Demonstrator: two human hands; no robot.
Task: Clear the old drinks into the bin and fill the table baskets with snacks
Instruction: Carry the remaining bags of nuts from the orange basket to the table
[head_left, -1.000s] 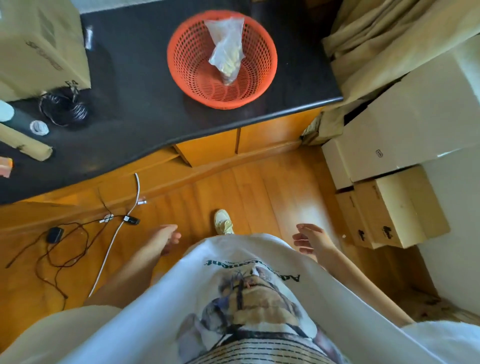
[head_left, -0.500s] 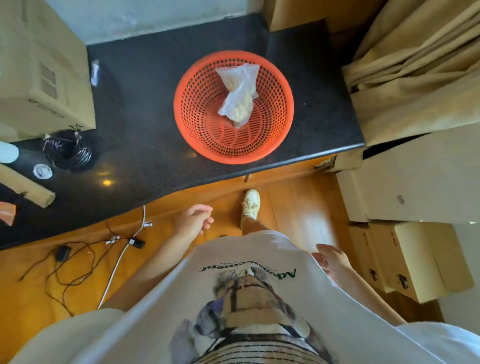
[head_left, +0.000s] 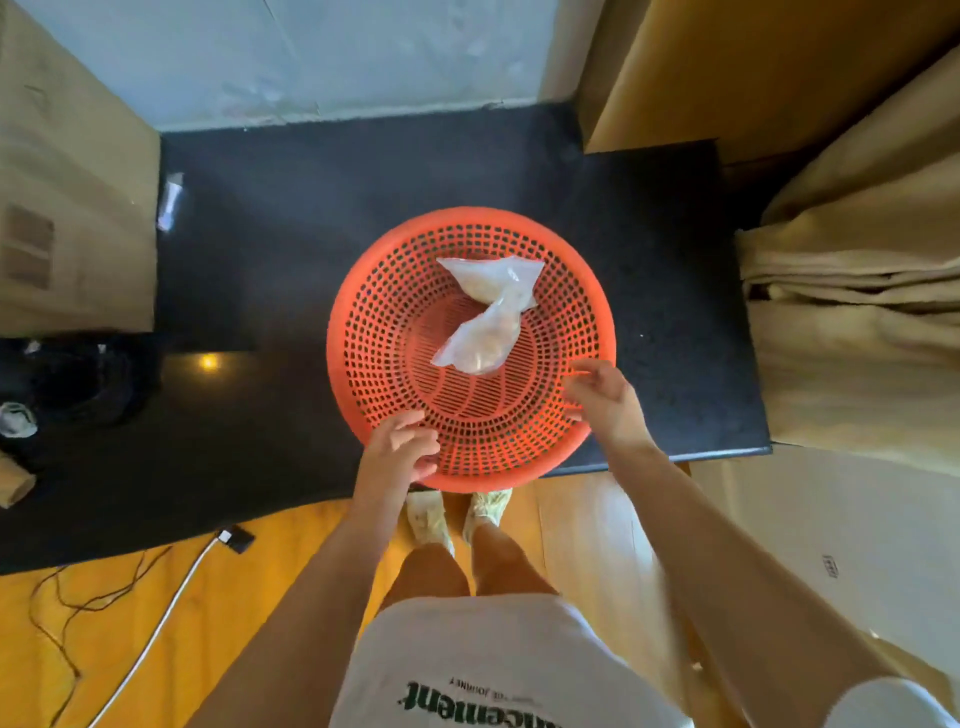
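The person's white cotton T-shirt (head_left: 498, 654) carries upside-down dark green letters, readable only in part as "…cement", with small "JOURNEY" above.

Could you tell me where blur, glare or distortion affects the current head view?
Head view: both hands, left and right, are motion-blurred at the orange basket; a small lamp glare sits on the dark counter; wide-angle distortion bends the edges.
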